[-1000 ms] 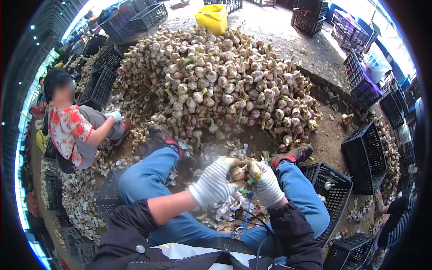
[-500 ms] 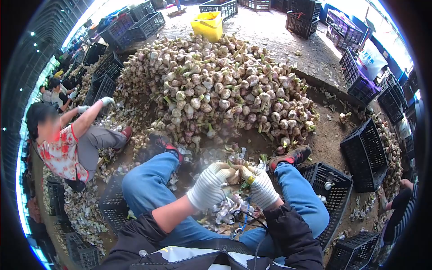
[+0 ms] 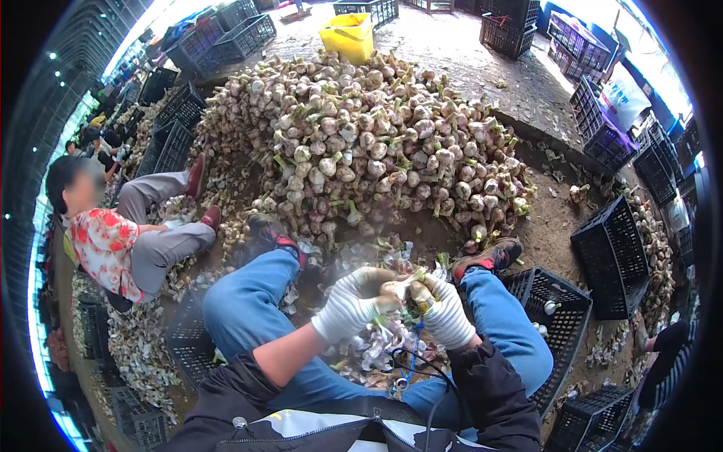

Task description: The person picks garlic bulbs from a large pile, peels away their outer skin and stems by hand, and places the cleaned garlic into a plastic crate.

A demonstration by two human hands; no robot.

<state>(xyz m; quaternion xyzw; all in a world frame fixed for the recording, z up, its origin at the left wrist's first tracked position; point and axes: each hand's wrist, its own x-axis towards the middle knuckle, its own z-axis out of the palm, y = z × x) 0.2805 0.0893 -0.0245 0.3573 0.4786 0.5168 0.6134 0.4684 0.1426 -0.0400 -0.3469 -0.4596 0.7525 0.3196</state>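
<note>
In front of my body, both hands in white ribbed gloves come together over a garlic bulb [image 3: 395, 289]. My left hand [image 3: 351, 305] is closed round the bulb from the left, thumb and fingers pressed to it. From the other side my right hand [image 3: 446, 315] is closed too, its fingertips against the bulb's stem end. Something small and yellowish shows at the right fingertips, too blurred to name. Loose garlic skins [image 3: 380, 346] lie below the hands, between my legs. A large heap of garlic [image 3: 369, 143] rises just beyond my shoes.
Black crates stand at my right knee [image 3: 557, 316], by my left leg [image 3: 188, 339] and farther right [image 3: 611, 260]; the right-knee one holds a few bulbs. A yellow bucket [image 3: 348, 38] stands behind the heap. A co-worker [image 3: 113, 241] sits at the left among scattered skins.
My hands have shifted and turned around the bulb, exposing more of it. The co-worker at left has lowered both arms and leaned back, with one leg raised forward.
</note>
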